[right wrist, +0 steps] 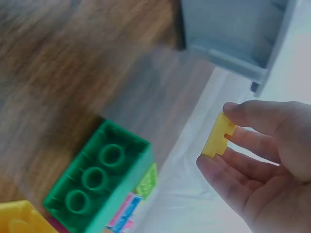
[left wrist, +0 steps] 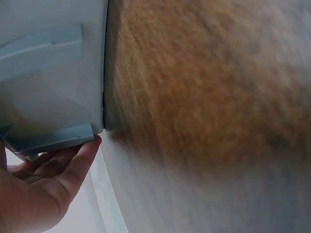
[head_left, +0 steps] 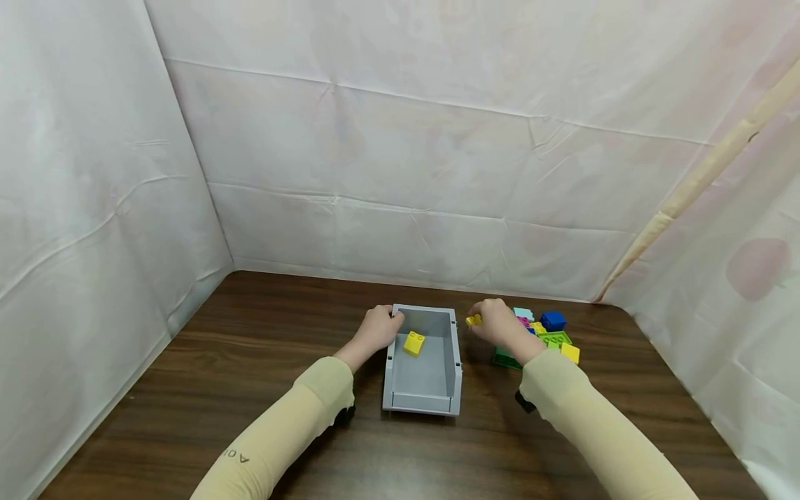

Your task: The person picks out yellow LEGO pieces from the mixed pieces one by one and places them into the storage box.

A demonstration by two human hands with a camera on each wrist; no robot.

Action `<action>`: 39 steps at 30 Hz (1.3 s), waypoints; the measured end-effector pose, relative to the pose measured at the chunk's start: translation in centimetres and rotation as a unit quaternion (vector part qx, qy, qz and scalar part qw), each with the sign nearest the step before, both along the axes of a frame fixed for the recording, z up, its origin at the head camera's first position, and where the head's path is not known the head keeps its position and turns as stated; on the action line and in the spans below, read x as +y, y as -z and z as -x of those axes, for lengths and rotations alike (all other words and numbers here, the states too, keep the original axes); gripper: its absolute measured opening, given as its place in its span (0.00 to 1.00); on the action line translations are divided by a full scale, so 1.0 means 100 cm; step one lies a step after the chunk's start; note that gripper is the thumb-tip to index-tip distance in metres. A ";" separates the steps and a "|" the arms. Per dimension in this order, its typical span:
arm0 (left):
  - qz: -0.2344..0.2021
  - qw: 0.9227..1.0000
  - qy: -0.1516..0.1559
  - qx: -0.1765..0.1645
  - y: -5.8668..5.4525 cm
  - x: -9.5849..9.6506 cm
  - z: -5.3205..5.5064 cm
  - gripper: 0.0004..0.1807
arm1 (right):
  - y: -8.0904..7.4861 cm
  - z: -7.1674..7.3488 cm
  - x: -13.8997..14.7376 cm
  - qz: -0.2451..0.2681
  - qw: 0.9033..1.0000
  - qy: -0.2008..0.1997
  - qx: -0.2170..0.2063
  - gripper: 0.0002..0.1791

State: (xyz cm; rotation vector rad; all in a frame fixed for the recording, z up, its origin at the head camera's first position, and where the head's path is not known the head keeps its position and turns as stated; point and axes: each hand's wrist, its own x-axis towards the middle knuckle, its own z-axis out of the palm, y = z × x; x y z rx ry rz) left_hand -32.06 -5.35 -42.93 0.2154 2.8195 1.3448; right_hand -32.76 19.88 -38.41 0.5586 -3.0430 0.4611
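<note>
One yellow piece [right wrist: 218,138] is sitting clamped in our right hand [head_left: 498,323]: thumb pressing its upper end, fingertips pressing its lower end and notched side, going by the right wrist view. In the head view we're holding it just right of the bin [head_left: 421,403], below and right of frame centre. We can't tell its height over the table [head_left: 281,319].

Left hand [head_left: 376,328]: we're gripping the bin's upper left corner, thumb lapping over the wall. The left wrist view is showing our fingers against the bin's end at lower left; the thumb is mostly falling out of frame there.

Bin is resting at bottom centre, low wall facing the bottom edge. A yellow brick [head_left: 414,344] is lying on its floor, upper left part, studs showing.

Right of the bin a pile [head_left: 537,326] is lying partly hidden by our right forearm. We're seeing a blue brick [head_left: 553,320] at its top right, a light blue brick [head_left: 523,314] at its top left, a lime brick [head_left: 555,337] mid-pile, a yellow block [head_left: 570,353] at its right edge. A green brick [right wrist: 97,178] is filling the lower left of the right wrist view, three tubes of its underside facing us.

Pale cloth [head_left: 400,153] is hanging behind, across the top.
</note>
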 end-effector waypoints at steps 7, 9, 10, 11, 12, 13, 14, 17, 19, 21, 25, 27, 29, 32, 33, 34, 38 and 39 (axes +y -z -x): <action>-0.004 1.000 -0.002 0.001 0.000 -0.001 -0.001 0.17 | -0.017 -0.005 -0.007 -0.002 1.000 -0.020 0.021 0.14; -0.004 1.000 -0.001 0.002 0.000 -0.001 -0.001 0.18 | -0.022 -0.008 -0.010 0.009 0.999 -0.028 0.023 0.14; -0.003 1.000 -0.001 0.003 -0.001 -0.001 -0.002 0.18 | -0.024 -0.009 -0.011 0.014 0.999 -0.033 0.024 0.14; -0.003 1.000 -0.001 0.003 -0.001 -0.001 -0.002 0.18 | -0.026 -0.010 -0.012 0.020 0.999 -0.037 0.024 0.14; -0.002 1.000 -0.001 0.002 -0.001 -0.001 -0.002 0.18 | -0.028 -0.011 -0.013 0.023 0.999 -0.041 0.026 0.15; -0.003 1.000 -0.001 0.001 -0.001 -0.001 -0.002 0.18 | -0.029 -0.012 -0.015 0.027 0.998 -0.042 0.025 0.15; -0.004 1.000 -0.001 0.000 -0.001 -0.001 -0.003 0.18 | -0.031 -0.013 -0.016 0.027 0.998 -0.045 0.026 0.15; -0.004 1.000 -0.002 -0.002 -0.001 -0.001 -0.002 0.18 | -0.036 -0.016 -0.021 0.025 0.998 -0.053 0.031 0.15; -0.003 1.000 -0.001 -0.002 -0.001 -0.001 -0.002 0.18 | -0.038 -0.017 -0.024 0.025 0.997 -0.058 0.034 0.15; -0.002 1.000 0.000 0.001 0.000 -0.001 -0.001 0.18 | -0.040 -0.019 -0.026 0.027 0.997 -0.061 0.037 0.15; -0.001 1.000 0.003 0.004 0.000 -0.001 0.000 0.18 | -0.044 -0.023 -0.030 0.033 0.996 -0.074 0.040 0.14; -0.001 1.000 0.004 0.004 0.000 -0.001 0.000 0.18 | -0.045 -0.025 -0.033 0.036 0.995 -0.081 0.038 0.14; -0.001 1.000 0.003 0.004 -0.001 0.000 0.000 0.18 | -0.046 -0.027 -0.037 0.037 0.995 -0.086 0.037 0.14; 0.001 1.000 0.002 0.006 -0.001 0.000 0.000 0.18 | -0.046 -0.031 -0.043 0.036 0.994 -0.094 0.041 0.15; 0.002 1.000 0.001 0.006 -0.002 0.000 0.000 0.18 | -0.045 -0.033 -0.046 0.035 0.994 -0.098 0.044 0.15; 0.002 1.000 0.001 0.004 -0.002 0.000 -0.001 0.19 | -0.045 -0.034 -0.048 0.034 0.993 -0.105 0.046 0.15; 0.007 1.000 0.000 -0.007 -0.002 0.001 0.000 0.17 | -0.043 -0.039 -0.056 0.033 0.990 -0.127 0.042 0.14; 0.006 1.000 -0.001 -0.009 -0.002 0.001 0.000 0.16 | -0.042 -0.040 -0.058 0.034 0.989 -0.136 0.041 0.13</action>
